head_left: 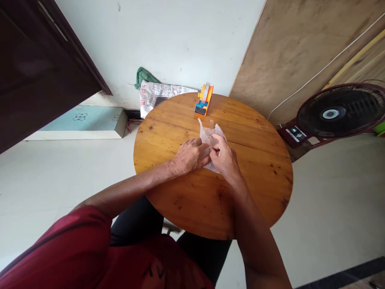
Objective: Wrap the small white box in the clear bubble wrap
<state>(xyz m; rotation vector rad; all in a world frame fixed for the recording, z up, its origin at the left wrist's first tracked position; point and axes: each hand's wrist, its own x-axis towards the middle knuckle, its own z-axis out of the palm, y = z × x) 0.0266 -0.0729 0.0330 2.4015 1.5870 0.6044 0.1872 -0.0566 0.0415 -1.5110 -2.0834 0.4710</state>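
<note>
A crumpled clear plastic bag (207, 135) lies near the middle of a round wooden table (258, 168). My left hand (189, 155) rests on the bag's left side with its fingers curled and pinching the plastic. My right hand (224, 155) meets it from the right, fingers closed on the same bag. The bag's near part is hidden under both hands. An orange and blue tape dispenser (204, 99) stands at the table's far edge, well beyond my hands.
A printed white sack (156, 94) and a green bag (143, 76) lean on the wall behind the table. A dark red floor fan (337, 114) lies at the right. A dark cabinet (36, 68) fills the upper left. A pale box (87, 122) sits on the floor.
</note>
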